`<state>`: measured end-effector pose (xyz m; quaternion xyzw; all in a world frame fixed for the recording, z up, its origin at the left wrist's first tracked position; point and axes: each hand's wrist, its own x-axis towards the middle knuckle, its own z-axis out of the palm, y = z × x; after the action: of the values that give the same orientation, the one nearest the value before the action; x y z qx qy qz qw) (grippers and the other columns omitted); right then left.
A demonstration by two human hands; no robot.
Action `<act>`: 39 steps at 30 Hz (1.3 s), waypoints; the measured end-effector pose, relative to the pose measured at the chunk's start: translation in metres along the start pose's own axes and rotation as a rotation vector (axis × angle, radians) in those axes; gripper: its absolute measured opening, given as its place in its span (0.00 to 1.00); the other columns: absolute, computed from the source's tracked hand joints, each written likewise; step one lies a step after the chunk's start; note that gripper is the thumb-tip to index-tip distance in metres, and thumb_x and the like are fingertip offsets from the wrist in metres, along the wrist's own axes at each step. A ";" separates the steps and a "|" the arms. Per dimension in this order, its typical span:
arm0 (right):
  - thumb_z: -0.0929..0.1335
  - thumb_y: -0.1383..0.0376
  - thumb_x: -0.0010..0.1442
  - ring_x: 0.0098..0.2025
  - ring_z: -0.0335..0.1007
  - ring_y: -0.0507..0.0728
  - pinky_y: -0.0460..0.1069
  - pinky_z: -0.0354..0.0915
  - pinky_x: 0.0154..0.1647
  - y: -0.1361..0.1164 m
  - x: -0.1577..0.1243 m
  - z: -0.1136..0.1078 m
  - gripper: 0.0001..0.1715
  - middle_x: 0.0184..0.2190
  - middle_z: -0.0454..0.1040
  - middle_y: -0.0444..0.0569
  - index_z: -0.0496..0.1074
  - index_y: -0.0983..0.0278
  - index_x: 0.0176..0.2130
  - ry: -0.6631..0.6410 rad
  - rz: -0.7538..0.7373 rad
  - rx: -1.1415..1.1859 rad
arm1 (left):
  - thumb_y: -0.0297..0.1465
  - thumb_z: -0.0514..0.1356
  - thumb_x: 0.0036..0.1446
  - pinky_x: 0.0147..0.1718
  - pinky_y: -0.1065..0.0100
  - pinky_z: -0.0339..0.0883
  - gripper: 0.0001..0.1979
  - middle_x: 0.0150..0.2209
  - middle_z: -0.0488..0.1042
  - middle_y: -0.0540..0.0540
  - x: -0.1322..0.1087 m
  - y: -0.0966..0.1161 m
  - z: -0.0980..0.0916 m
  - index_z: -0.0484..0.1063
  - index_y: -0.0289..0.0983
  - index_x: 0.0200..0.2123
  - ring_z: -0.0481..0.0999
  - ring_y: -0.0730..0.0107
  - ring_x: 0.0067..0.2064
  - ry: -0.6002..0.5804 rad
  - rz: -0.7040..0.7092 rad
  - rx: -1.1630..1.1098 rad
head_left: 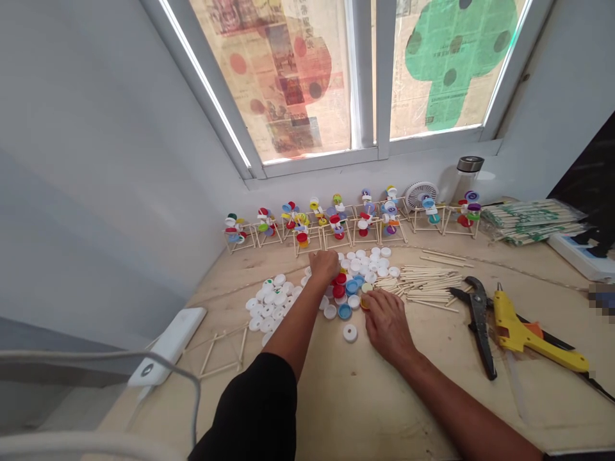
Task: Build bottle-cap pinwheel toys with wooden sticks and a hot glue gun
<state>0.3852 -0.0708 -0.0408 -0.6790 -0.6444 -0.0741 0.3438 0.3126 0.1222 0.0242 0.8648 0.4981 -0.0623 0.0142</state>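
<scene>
A heap of plastic bottle caps point(358, 272), mostly white with some red, blue and yellow, lies on the wooden table point(336, 397). My left hand point(323, 266) rests on the heap with fingers curled down among red caps; what it holds is hidden. My right hand point(385, 318) lies palm down at the heap's near edge, fingertips closed on an orange-yellow cap point(365, 302). A single white cap point(350, 332) sits just left of that hand. A pile of thin wooden sticks point(425, 282) lies to the right of the caps.
A row of small stick-and-cap models point(336, 224) lines the back wall under the window. Black pliers point(478, 320) and a yellow glue gun point(523, 333) lie at right. A white power bank point(168, 346) with cable and a stick frame point(223, 352) lie at left. A small fan point(419, 192) and packed sticks point(531, 221) stand behind.
</scene>
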 end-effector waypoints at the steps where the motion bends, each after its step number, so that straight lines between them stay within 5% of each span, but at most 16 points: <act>1: 0.62 0.73 0.57 0.52 0.59 0.63 0.58 0.52 0.54 0.000 0.000 0.000 0.21 0.47 0.70 0.54 0.68 0.64 0.50 0.003 -0.002 -0.001 | 0.37 0.56 0.59 0.45 0.56 0.68 0.16 0.48 0.69 0.43 0.001 0.001 0.000 0.67 0.35 0.48 0.71 0.64 0.47 -0.003 0.004 0.001; 8: 0.62 0.74 0.56 0.53 0.59 0.62 0.58 0.52 0.55 0.000 0.000 0.000 0.22 0.47 0.70 0.53 0.68 0.64 0.50 0.001 0.001 -0.014 | 0.35 0.56 0.59 0.50 0.52 0.61 0.12 0.46 0.72 0.42 -0.009 -0.002 -0.013 0.71 0.35 0.43 0.70 0.61 0.50 0.054 0.029 -0.030; 18: 0.63 0.74 0.55 0.52 0.59 0.61 0.57 0.53 0.54 0.000 0.000 -0.001 0.22 0.47 0.70 0.52 0.68 0.63 0.50 0.006 0.000 -0.039 | 0.31 0.58 0.50 0.43 0.63 0.58 0.07 0.32 0.78 0.50 -0.076 -0.006 -0.016 0.77 0.44 0.27 0.74 0.64 0.42 0.034 0.114 -0.144; 28: 0.62 0.72 0.57 0.52 0.59 0.63 0.58 0.52 0.53 0.007 -0.001 0.003 0.19 0.46 0.71 0.54 0.68 0.65 0.49 0.017 -0.030 -0.031 | 0.34 0.54 0.57 0.48 0.56 0.54 0.13 0.48 0.72 0.44 -0.088 0.010 0.009 0.71 0.43 0.45 0.65 0.57 0.52 0.217 0.144 -0.134; 39: 0.62 0.72 0.58 0.53 0.59 0.63 0.57 0.51 0.53 0.006 -0.002 0.004 0.19 0.47 0.71 0.53 0.68 0.64 0.49 0.014 -0.036 -0.034 | 0.32 0.55 0.57 0.49 0.55 0.53 0.11 0.47 0.72 0.47 -0.113 0.016 0.031 0.71 0.44 0.43 0.68 0.60 0.49 0.229 0.223 -0.147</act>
<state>0.3896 -0.0700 -0.0470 -0.6726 -0.6527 -0.0960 0.3353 0.2673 0.0144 0.0066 0.9128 0.4006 0.0749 0.0273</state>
